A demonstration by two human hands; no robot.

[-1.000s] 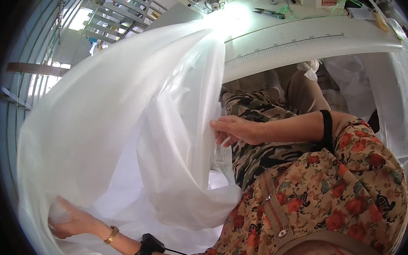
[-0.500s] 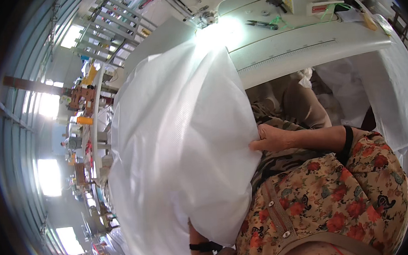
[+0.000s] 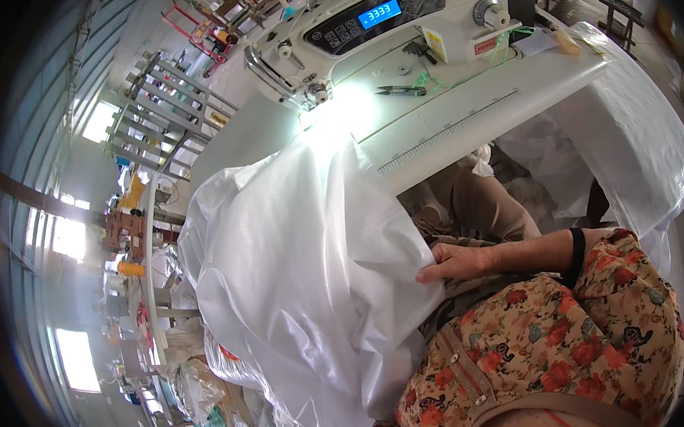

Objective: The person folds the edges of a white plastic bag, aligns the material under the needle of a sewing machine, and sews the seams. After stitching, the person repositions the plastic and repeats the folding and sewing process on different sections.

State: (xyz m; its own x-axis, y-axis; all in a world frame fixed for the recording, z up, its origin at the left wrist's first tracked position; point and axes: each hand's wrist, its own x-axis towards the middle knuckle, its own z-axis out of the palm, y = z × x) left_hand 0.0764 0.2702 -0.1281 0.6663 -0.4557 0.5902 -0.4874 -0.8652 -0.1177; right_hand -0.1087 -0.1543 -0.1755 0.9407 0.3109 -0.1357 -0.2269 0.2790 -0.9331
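A large sheet of shiny white woven fabric [image 3: 297, 247] hangs in folds from the sewing machine [image 3: 302, 67] down across my lap. Its far end lies under the machine's needle area, where a bright lamp washes out the detail. My right hand [image 3: 458, 262] is closed on the sheet's right edge, the thumb lying on top of it. My left hand does not show; the fabric covers that side.
On the machine table [image 3: 446, 121] lie thread snips [image 3: 402, 91] and a tangle of green thread [image 3: 428, 78]. White sheeting [image 3: 626, 118] drapes over the table's right end. A slatted grey rack [image 3: 167, 114] stands beyond the table, with clear plastic wrapping [image 3: 204, 386] at lower left.
The view has tilted up, bringing the machine's display into sight. The sheet has slackened into more folds and drawn in at lower left. My left forearm has gone out of sight; my right hand keeps its hold.
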